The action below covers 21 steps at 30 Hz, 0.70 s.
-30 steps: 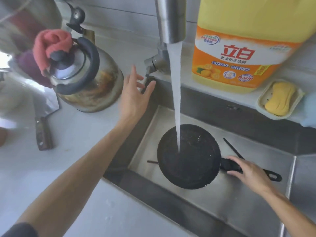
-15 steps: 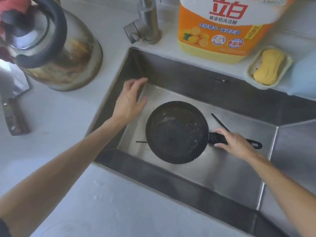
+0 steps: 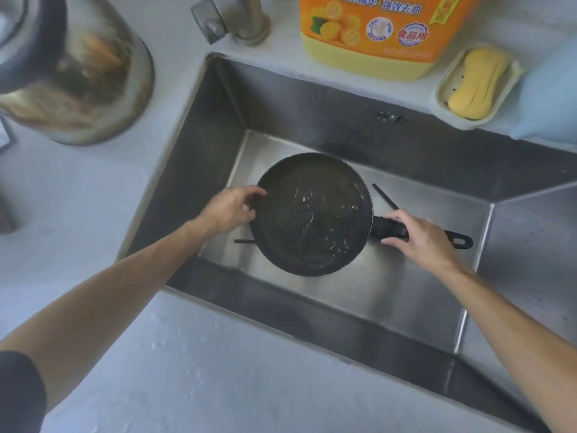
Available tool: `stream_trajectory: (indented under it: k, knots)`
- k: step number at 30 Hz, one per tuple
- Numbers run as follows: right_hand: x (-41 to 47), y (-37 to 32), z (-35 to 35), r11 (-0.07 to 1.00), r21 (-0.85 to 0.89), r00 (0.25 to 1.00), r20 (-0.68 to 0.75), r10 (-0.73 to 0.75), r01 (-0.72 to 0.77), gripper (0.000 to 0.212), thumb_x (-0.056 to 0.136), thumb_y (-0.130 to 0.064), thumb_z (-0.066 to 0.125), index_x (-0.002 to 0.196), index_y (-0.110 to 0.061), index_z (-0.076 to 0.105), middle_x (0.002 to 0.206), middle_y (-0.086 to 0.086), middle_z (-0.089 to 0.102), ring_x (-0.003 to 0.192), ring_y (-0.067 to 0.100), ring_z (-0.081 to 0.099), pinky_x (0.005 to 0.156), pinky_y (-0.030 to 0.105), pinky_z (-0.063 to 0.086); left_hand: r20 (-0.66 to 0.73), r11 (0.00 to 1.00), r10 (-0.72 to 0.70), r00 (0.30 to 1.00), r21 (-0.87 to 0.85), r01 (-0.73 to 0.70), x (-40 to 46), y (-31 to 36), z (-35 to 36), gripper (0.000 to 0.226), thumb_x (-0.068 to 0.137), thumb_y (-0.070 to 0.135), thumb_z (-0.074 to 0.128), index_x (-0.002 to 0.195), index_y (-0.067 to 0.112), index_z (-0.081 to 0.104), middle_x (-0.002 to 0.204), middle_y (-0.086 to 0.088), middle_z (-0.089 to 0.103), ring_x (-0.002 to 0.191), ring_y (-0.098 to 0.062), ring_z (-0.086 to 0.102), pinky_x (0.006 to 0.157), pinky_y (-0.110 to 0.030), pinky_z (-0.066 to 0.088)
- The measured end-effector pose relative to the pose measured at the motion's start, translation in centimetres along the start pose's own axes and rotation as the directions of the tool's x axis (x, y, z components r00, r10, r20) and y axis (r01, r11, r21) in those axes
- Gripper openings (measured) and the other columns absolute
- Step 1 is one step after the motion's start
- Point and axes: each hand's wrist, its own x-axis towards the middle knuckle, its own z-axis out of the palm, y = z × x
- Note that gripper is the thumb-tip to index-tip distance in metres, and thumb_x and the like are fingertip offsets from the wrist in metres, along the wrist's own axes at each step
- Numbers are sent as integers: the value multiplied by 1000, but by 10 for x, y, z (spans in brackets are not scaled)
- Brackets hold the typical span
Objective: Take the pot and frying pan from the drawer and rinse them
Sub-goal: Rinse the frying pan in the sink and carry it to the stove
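Both hands now hold the frying pan point(image 3: 313, 214) low in the sink point(image 3: 359, 295): the left hand point(image 3: 229, 209), off the tap, pinches the rim beside it, the right hand point(image 3: 420, 237) wraps the handle, water stopped, so swirling or tipping looks next; no pot visible.

Cool, dim daylight; soft focus; wide-angle bending and blur at edges

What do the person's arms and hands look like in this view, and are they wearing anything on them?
Both forearms are bare, and the left hand and right hand wear no gloves. No rings, watch or bracelets show on the fingers or wrists. The only clothing visible is the edge of a dark short sleeve on the left upper arm; the right arm leaves the frame before any sleeve appears.
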Motion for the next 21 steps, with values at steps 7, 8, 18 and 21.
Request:
stream_trajectory:
  k: [7,8,18,21]
  knots:
    - [-50,-38,-36,999,-30,849,-528,-6,-11,30,73,-10,77,100,-11,64,86,6,69,80,14,51,78,28,31,-498,902,432,752,257,-348,-55,31,-27,11,86,17,63,96,20,65,102,0,69,89,-21,59,74,-34,53]
    - [-58,-42,-42,999,-45,805,-593,-23,-5,29,74,-8,76,99,-12,62,87,6,69,81,14,50,78,25,28,-515,864,504,694,320,-389,-63,34,-31,8,89,17,62,96,19,65,105,-1,69,86,-22,58,70,-34,52]
    - [-131,-76,-136,980,-198,521,-835,-178,17,28,81,-8,71,99,-18,52,88,10,70,83,21,59,79,28,26,-590,700,710,384,532,-477,-143,110,-88,25,85,-5,59,102,11,66,114,-17,66,89,-25,55,74,-28,44]
    - [-157,-81,-172,964,-262,527,-814,-247,47,30,80,-12,73,101,-17,52,90,7,70,83,20,60,77,31,33,-589,710,699,405,500,-496,-162,130,-102,18,87,3,58,96,11,73,116,-11,66,90,-24,59,74,-29,48]
